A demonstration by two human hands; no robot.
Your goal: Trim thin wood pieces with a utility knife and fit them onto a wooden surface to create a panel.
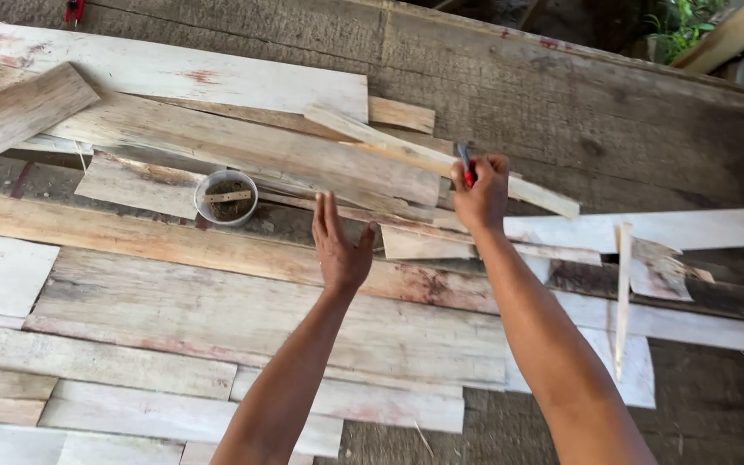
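My left hand [339, 244] is stretched out flat, fingers together and thumb apart, just above a long brownish plank [174, 245]; it holds nothing. My right hand [480, 194] is closed around a small red and dark marking tool [465, 165], tip up, beside a narrow pale wooden strip [406, 151] that lies slanted across the pile. Both forearms reach in from the bottom of the view.
Many weathered boards [243, 142] lie in layers over a rough wooden surface [604, 112]. A small round plastic tub [226, 197] with dark contents sits left of my hands. A thin splinter of wood [623, 293] lies on white boards at the right.
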